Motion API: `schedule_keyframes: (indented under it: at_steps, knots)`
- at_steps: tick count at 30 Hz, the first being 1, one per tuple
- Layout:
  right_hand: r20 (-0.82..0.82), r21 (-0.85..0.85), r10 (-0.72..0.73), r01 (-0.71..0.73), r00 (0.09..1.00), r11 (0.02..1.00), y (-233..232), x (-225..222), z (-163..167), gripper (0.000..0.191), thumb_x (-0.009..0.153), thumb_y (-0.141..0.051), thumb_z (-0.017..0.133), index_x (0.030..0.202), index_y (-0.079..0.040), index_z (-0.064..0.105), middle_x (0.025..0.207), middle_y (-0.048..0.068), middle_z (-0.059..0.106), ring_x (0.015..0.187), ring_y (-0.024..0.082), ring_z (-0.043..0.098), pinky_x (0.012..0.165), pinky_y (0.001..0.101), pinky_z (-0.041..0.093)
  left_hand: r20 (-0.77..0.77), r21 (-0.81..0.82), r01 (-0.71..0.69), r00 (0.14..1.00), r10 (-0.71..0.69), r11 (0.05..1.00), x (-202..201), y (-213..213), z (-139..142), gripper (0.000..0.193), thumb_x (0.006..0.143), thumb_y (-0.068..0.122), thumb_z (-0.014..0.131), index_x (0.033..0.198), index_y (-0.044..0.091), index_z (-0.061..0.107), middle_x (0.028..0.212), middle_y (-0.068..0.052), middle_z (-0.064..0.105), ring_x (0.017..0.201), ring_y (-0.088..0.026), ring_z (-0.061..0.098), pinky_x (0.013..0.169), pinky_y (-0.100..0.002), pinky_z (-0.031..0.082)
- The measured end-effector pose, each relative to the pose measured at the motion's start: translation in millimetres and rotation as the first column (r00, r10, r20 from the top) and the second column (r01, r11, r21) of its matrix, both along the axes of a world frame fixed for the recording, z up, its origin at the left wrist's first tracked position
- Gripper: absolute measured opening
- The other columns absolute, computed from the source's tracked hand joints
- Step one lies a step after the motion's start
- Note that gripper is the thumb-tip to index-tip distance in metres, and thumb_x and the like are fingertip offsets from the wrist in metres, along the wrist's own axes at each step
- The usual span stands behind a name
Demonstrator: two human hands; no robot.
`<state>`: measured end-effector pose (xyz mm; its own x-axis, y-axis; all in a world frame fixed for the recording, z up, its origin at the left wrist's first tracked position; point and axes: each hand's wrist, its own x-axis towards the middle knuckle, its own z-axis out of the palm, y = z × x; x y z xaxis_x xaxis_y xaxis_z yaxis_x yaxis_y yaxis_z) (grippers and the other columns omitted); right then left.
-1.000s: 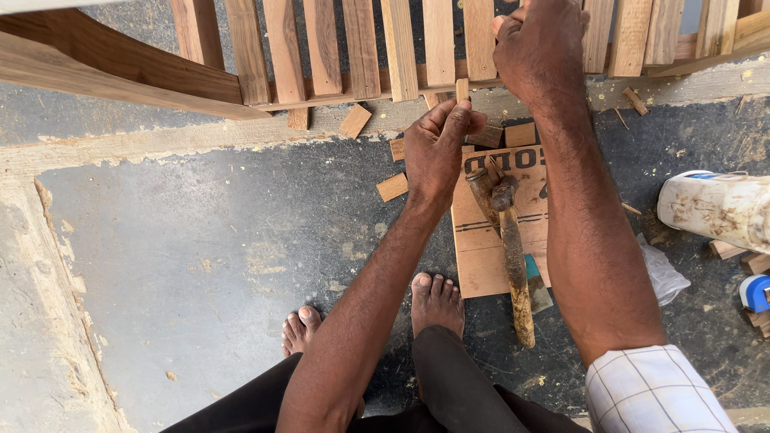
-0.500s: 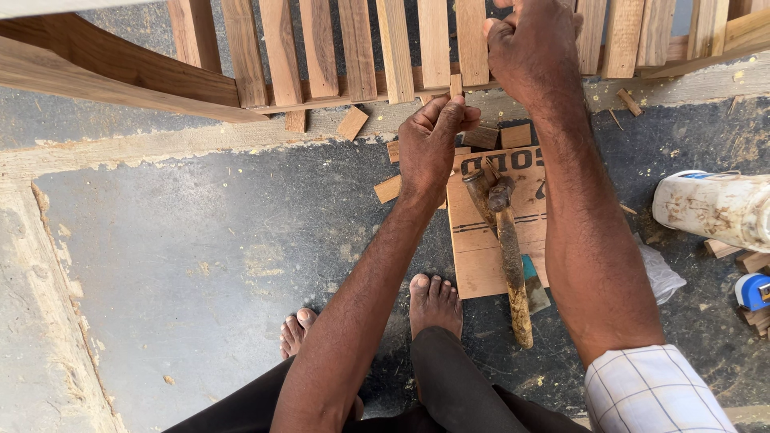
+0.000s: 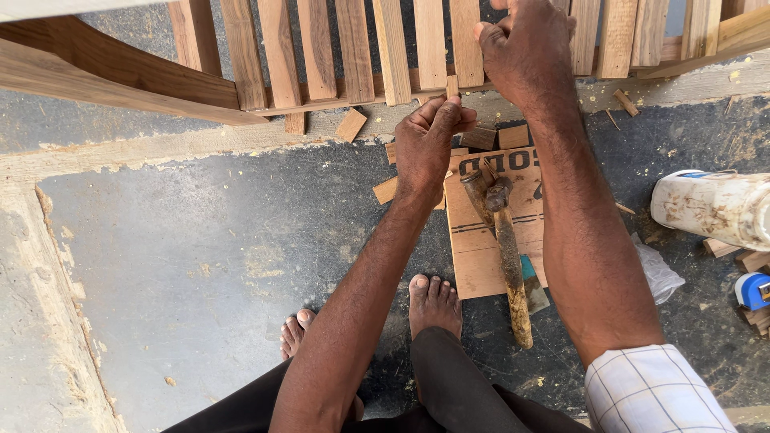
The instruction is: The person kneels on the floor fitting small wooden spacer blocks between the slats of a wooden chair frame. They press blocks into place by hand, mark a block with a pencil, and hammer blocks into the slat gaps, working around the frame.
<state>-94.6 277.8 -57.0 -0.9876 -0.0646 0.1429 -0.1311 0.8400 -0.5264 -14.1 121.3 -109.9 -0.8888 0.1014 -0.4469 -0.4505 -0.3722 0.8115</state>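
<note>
**Small wedge going up against the slatted frame**

Rough grey concrete floor is filling most of the frame, dusted with sawdust along its pale left edge. Across the top, a wooden slatted frame is running from upper left to upper right, with at least 10 upright slats showing and 1 curved rail sweeping in from the upper left.

Compared with a second ago, the left hand is sitting a little higher and closer to the frame's lower rail, its fingers pinched on a small wooden piece that is now touching the rail's underside between 2 slats. The right hand is staying clenched around a slat at the top centre, steadying it. Judging by that, the little piece is being seated into the frame rather than merely carried toward it.

Below the hands, 1 flat sheet of cardboard is lying on the floor with 1 worn hammer resting on it, handle pointing toward the bottom of the frame. About 7 wood offcuts are lying scattered near the rail. At the right edge, 1 grimy white plastic jug is lying on its side, and 1 blue tape measure is lying just below it. 2 bare feet are showing at bottom centre.
</note>
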Motion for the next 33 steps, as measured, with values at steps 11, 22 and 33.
schedule_keyframes:
  at_steps: [11,22,33]
  knots:
    - [-0.094,-0.508,-0.182,0.110,0.979,0.854,35.3,36.6,27.4,0.012,0.100,-0.002,0.062,0.098,0.000,0.074,0.085,0.006,0.072,0.071,0.007,0.065,0.066,0.0245,0.056,-0.068,-0.168,0.104,0.991,-0.117,0.980,46.3,39.4,17.3,0.028,0.101,0.027,0.063,0.110,0.005,0.076,0.090,-0.007,0.079,0.081,-0.013,0.076,0.068,-0.034,0.065]
    - [0.260,-0.519,-0.414,0.488,0.872,0.702,21.0,88.2,25.6,0.021,0.102,-0.019,0.073,0.106,-0.001,0.062,0.091,0.014,0.076,0.074,0.012,0.076,0.053,0.0211,0.061,-0.098,-0.077,0.033,0.994,-0.041,0.996,11.3,46.3,11.8,0.030,0.106,0.026,0.060,0.101,0.001,0.076,0.089,-0.007,0.078,0.085,-0.012,0.074,0.079,-0.028,0.061]
    - [0.153,-0.432,-0.486,0.501,0.860,0.750,13.4,90.4,14.5,0.013,0.101,-0.012,0.071,0.109,-0.004,0.066,0.092,0.010,0.077,0.076,0.014,0.077,0.058,0.0243,0.061,-0.030,-0.015,0.037,0.999,-0.037,0.999,6.7,45.9,11.4,0.028,0.105,0.024,0.061,0.099,0.002,0.076,0.085,-0.007,0.076,0.083,-0.012,0.073,0.074,-0.029,0.059]
